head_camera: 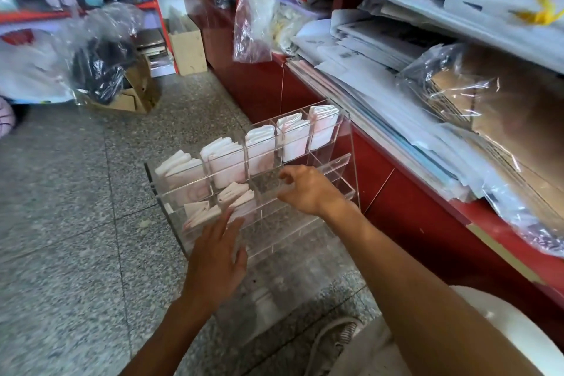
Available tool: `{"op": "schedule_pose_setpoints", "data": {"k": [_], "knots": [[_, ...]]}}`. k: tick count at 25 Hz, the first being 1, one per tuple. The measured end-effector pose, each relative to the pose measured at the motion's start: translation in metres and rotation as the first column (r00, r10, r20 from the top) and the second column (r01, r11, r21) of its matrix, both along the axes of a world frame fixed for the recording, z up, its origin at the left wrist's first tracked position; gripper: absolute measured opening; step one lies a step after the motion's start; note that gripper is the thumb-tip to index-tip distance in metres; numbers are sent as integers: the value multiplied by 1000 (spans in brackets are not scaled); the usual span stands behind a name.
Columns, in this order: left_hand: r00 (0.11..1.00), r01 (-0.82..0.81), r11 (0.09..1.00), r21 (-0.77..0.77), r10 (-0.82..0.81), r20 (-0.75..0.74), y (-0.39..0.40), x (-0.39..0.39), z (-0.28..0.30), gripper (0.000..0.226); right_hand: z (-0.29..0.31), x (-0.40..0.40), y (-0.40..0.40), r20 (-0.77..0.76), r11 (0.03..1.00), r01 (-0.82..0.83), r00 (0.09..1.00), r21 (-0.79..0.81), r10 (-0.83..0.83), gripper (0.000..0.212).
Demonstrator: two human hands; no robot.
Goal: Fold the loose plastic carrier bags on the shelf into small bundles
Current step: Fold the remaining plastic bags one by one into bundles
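Left hand (215,249): fingers straight and together, palm down, laid against the front of a clear acrylic organiser (332,163), fingertips touching the folded bag bundles (213,212) in its lower front tier; nothing gripped.

Right hand (306,189): fingers curled over the edge of a middle divider wall of the organiser, thumb beneath, pinching the acrylic. The two hands are apart, left lower and nearer the camera.

Organiser: tiered, compartmented, standing on the speckled stone floor (76,192) just beside a red counter (406,201). The back row holds five upright stacks of folded white-and-pink bags (259,145), one stack per compartment. The compartments under the right hand show no contents.

Counter shelf: piles of flat white plastic packets (381,91), a clear bag of brown cardboard sheets (500,107), and a loose clear plastic bag (253,24) standing at its far end.

Far left, on the floor: an open cardboard box (134,91) stuffed with crumpled clear plastic.
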State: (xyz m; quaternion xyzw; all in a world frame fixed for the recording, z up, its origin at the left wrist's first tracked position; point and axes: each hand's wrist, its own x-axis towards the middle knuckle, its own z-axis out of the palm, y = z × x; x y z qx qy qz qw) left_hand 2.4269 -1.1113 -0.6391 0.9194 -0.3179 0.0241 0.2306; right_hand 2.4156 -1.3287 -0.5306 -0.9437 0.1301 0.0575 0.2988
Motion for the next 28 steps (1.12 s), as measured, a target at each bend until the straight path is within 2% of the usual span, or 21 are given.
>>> {"op": "schedule_pose_setpoints", "data": {"k": [3,5,8,9,12,15,17,19,21,24,26,28], "knots": [[998,58,998,-33,-59,-10,-20,-16,6,57,25,-32,-33,26,995,46,999,-91,-44,43],[991,133,989,-69,-132,10,-44,-28,17,59,46,-66,-60,40,971,93,996,-219,-86,46],[955,297,948,-118,-292,52,-99,-45,43,52,69,-138,-106,116,871,198,980,-450,-163,49],[925,376,920,-107,-366,107,-120,-49,52,52,75,-164,-117,152,824,240,970,-513,-188,50],[726,645,763,40,-628,280,-199,-76,84,52,85,-259,-145,274,691,382,924,-614,-267,53],[429,830,521,198,-824,369,-267,-119,119,50,83,-353,-165,362,579,554,832,-598,-422,51],[260,883,375,281,-891,372,-296,-147,137,44,77,-402,-174,307,533,619,769,-577,-560,52],[130,912,242,331,-936,327,-325,-185,153,41,69,-450,-181,218,476,697,659,-537,-719,48],[114,907,206,368,-960,255,-350,-226,164,46,57,-486,-182,101,468,736,581,-488,-808,52],[206,842,286,458,-954,217,-384,-266,161,65,40,-517,-182,-93,553,713,575,-431,-813,63],[266,814,320,485,-947,178,-398,-271,154,71,34,-529,-189,-80,577,731,592,-364,-802,56],[304,805,331,493,-943,136,-406,-273,144,59,27,-540,-198,2,570,755,603,-326,-798,47]]}}
